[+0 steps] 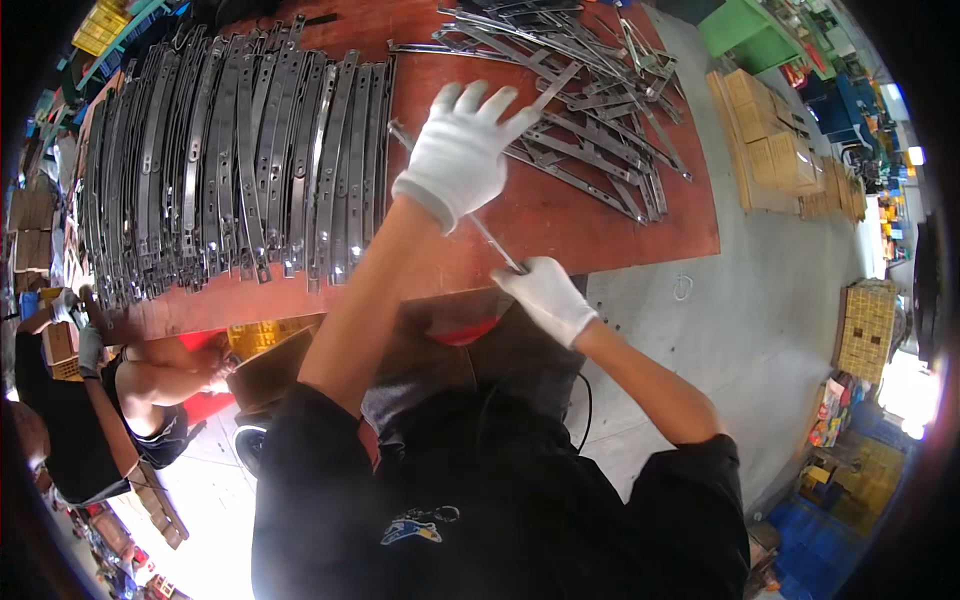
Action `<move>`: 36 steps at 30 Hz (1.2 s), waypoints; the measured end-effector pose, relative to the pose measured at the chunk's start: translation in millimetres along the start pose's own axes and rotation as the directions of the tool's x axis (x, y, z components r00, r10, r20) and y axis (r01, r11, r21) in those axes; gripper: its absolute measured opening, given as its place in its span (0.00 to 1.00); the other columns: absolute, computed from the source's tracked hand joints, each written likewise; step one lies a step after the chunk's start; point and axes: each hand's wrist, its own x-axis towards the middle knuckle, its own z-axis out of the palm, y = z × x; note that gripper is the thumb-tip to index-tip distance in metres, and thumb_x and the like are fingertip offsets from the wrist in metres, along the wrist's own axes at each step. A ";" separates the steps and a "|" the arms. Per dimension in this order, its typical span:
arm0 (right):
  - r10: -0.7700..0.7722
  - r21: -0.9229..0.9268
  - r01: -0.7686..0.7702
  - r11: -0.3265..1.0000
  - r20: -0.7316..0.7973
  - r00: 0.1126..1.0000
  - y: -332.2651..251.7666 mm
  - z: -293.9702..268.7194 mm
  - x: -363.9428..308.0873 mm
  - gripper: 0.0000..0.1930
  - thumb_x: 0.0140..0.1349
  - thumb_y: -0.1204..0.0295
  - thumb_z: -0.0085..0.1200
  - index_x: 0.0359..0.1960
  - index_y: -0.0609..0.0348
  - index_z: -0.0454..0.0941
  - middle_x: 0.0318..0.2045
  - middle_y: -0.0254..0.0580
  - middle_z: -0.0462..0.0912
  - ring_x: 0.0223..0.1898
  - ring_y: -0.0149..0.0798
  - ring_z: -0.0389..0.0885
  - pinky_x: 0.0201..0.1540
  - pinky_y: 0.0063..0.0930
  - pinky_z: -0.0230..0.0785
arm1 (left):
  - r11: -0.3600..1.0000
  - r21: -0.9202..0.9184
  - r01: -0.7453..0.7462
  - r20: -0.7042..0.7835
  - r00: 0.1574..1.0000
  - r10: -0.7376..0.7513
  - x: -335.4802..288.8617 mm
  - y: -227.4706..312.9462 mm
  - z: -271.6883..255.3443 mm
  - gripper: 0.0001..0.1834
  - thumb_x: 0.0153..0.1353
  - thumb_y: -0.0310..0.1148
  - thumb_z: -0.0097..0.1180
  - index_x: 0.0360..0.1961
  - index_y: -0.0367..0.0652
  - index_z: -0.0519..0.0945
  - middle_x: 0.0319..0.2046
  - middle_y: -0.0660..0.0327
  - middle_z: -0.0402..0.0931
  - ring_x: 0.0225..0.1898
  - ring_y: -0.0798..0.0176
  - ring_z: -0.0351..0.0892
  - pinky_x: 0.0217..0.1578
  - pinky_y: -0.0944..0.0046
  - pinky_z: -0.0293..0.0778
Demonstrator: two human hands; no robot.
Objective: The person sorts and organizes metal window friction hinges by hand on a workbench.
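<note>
A slim metal strip [497, 244] slants over the red tabletop, its far end showing beyond my left hand. My right hand [548, 298], in a white glove, is closed on the strip's near end by the table's front edge. Over the strip's middle lies my left hand [456, 155], also gloved in white, with its fingers spread and slightly blurred. Whether its palm touches the strip is hidden. Beyond its thumb is a loose, crisscrossed pile of metal strips [600, 140]. To the left, many similar dark strips [235, 160] lie side by side in a dense row.
The red table [640, 250] ends just in front of me. At the left, another person [80, 400] in gloves sits by the table corner. Cardboard boxes [775, 150] stand on the floor at the right, with a yellow crate [868, 325] farther along. A green container [755, 45] is behind them.
</note>
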 end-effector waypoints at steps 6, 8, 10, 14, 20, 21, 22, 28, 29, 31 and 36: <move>0.058 0.251 -0.056 0.966 0.001 0.998 42.4 21.1 -40.8 0.20 0.72 0.61 0.59 0.43 0.74 0.84 0.31 0.61 0.85 0.34 0.39 0.81 0.43 0.38 0.73 | 0.985 -0.164 0.049 0.141 0.990 -0.025 -24.9 45.0 11.4 0.33 0.63 0.41 0.61 0.70 0.58 0.71 0.68 0.56 0.70 0.69 0.42 0.66 0.71 0.38 0.57; 0.078 0.363 -0.091 0.927 0.051 0.996 47.7 36.2 -29.9 0.22 0.73 0.59 0.58 0.42 0.74 0.84 0.27 0.47 0.84 0.31 0.35 0.78 0.38 0.37 0.72 | 0.978 -0.184 0.100 0.097 0.992 -0.084 -31.9 38.0 32.1 0.33 0.63 0.42 0.61 0.70 0.57 0.71 0.68 0.56 0.70 0.68 0.42 0.66 0.71 0.37 0.58; 0.096 0.457 -0.120 0.881 0.075 0.993 71.6 49.2 -15.1 0.22 0.73 0.59 0.58 0.40 0.73 0.84 0.25 0.40 0.82 0.28 0.32 0.75 0.35 0.35 0.70 | 0.978 -0.197 0.063 0.021 0.998 -0.060 -34.9 41.9 40.1 0.33 0.62 0.42 0.63 0.69 0.55 0.71 0.67 0.56 0.70 0.67 0.41 0.66 0.69 0.37 0.59; 0.184 0.628 -0.303 0.717 0.248 0.951 78.5 55.7 -10.2 0.21 0.73 0.58 0.59 0.32 0.67 0.81 0.18 0.26 0.70 0.23 0.23 0.65 0.25 0.29 0.57 | 0.981 -0.172 0.087 0.021 0.996 -0.085 -30.2 44.3 44.5 0.35 0.59 0.42 0.65 0.69 0.55 0.71 0.66 0.56 0.70 0.68 0.40 0.65 0.69 0.36 0.59; -0.064 0.296 0.147 0.944 -0.275 0.959 60.3 68.0 -27.8 0.15 0.69 0.67 0.61 0.39 0.73 0.81 0.30 0.52 0.85 0.34 0.34 0.83 0.40 0.32 0.74 | 0.926 -0.138 0.351 0.009 0.936 -0.353 -58.7 81.4 7.0 0.39 0.48 0.25 0.63 0.67 0.56 0.77 0.69 0.51 0.66 0.69 0.33 0.62 0.65 0.30 0.60; -0.090 0.296 0.161 0.941 -0.239 0.967 53.3 69.6 -32.5 0.13 0.69 0.70 0.62 0.46 0.71 0.82 0.33 0.56 0.86 0.35 0.36 0.84 0.41 0.33 0.75 | 0.878 -0.272 0.394 -0.043 0.907 -0.420 -65.5 85.9 -2.6 0.40 0.46 0.17 0.55 0.65 0.54 0.80 0.70 0.47 0.65 0.72 0.28 0.58 0.68 0.29 0.60; -0.212 0.319 0.328 0.889 -0.350 0.913 38.5 71.6 -33.9 0.14 0.68 0.68 0.63 0.44 0.71 0.82 0.32 0.60 0.85 0.35 0.48 0.85 0.39 0.37 0.75 | 0.888 -0.326 0.324 -0.123 0.917 -0.380 -57.8 78.3 -11.9 0.42 0.45 0.14 0.52 0.65 0.54 0.80 0.70 0.46 0.65 0.73 0.26 0.57 0.69 0.30 0.59; -0.648 -0.461 0.460 0.759 -0.467 0.602 1.6 -32.4 -17.0 0.18 0.64 0.61 0.60 0.46 0.65 0.82 0.42 0.59 0.83 0.47 0.59 0.82 0.51 0.52 0.73 | 0.985 -0.014 0.170 -0.219 0.961 -0.169 -15.0 -83.3 -120.6 0.46 0.46 0.10 0.45 0.68 0.53 0.78 0.70 0.48 0.69 0.74 0.40 0.64 0.74 0.48 0.60; -0.589 -0.590 0.242 0.770 -0.512 0.626 19.8 -55.6 2.7 0.21 0.62 0.62 0.59 0.52 0.64 0.80 0.46 0.57 0.82 0.50 0.58 0.81 0.53 0.51 0.73 | 0.988 0.083 0.133 -0.116 0.986 -0.123 -19.1 -118.6 -136.3 0.45 0.47 0.11 0.46 0.69 0.54 0.78 0.71 0.49 0.68 0.74 0.41 0.63 0.73 0.48 0.62; -0.424 -0.716 -0.101 0.690 -0.514 0.746 48.7 -99.8 31.5 0.26 0.59 0.65 0.58 0.58 0.66 0.75 0.50 0.57 0.81 0.53 0.58 0.80 0.55 0.48 0.73 | 0.932 0.362 -0.003 0.088 0.996 -0.031 -42.4 -186.7 -148.4 0.44 0.48 0.14 0.50 0.69 0.56 0.77 0.73 0.51 0.66 0.76 0.42 0.61 0.71 0.45 0.63; -0.427 -0.792 -0.081 0.605 -0.409 0.806 88.3 -128.5 70.1 0.31 0.56 0.71 0.56 0.62 0.71 0.69 0.51 0.62 0.80 0.53 0.60 0.82 0.55 0.49 0.75 | 0.904 0.419 0.080 -0.085 0.995 -0.048 -74.3 -174.6 -140.7 0.30 0.55 0.24 0.60 0.61 0.54 0.82 0.67 0.54 0.74 0.67 0.42 0.72 0.66 0.39 0.65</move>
